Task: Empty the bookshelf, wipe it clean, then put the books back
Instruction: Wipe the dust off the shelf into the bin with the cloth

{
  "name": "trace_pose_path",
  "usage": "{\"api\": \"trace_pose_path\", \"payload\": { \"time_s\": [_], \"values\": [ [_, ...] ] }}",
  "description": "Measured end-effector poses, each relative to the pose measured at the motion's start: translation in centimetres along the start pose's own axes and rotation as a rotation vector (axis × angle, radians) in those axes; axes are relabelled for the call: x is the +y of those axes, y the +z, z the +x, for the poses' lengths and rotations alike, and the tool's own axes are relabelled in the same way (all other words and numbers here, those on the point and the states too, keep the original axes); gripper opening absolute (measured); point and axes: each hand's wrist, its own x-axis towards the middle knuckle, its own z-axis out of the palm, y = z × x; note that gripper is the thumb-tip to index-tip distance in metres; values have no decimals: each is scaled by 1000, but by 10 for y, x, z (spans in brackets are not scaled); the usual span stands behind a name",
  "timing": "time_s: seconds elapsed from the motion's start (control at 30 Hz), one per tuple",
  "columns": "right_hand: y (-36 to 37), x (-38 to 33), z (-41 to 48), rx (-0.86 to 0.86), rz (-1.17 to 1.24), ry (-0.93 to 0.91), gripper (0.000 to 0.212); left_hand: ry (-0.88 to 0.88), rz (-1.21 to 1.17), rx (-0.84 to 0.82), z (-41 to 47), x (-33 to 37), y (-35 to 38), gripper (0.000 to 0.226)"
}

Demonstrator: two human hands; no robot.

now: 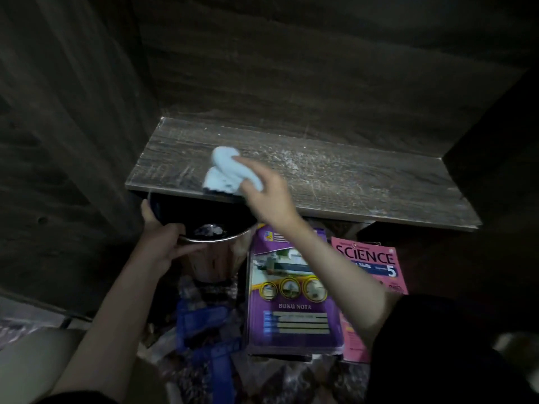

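Observation:
The dark wooden shelf board [350, 182] is bare of books and streaked with pale dust. My right hand [265, 191] grips a light blue cloth [224, 170] at the board's front edge, left of centre. Just below that edge my left hand [163, 240] holds the rim of a shiny metal bin [215, 252] with a dark liner and some pale debris inside. A purple notebook [291, 298] and a pink science book [376, 263] lie on the floor under my right forearm.
The shelf unit's side wall [73, 126] rises at the left and another side panel [495, 126] at the right. A blue object [204, 325] lies on the patterned floor by the bin. A pale cushion-like surface [35, 363] sits at the bottom left.

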Motion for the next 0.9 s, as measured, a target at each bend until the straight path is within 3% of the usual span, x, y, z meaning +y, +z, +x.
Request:
{"api": "trace_pose_path", "payload": {
  "time_s": [0.1, 0.23, 0.3, 0.4, 0.57, 0.9],
  "values": [
    [-82, 36, -7, 245, 23, 160, 46, 13, -25, -14, 0, 0, 1, 86],
    [-206, 96, -28, 549, -501, 356, 44, 53, -32, -19, -5, 2, 5, 76],
    [-253, 121, -44, 573, -727, 569, 43, 68, -40, -22, -7, 3, 7, 70],
    [-269, 141, -67, 449, -875, 837, 48, 57, -32, -23, -8, 3, 7, 73],
    [-196, 127, -45, 336, -932, 736, 54, 44, -28, -27, -11, 5, 9, 71],
    [25, 35, 10, 69, -752, 228, 53, 6, -19, -19, -13, 7, 9, 85]
  ]
}}
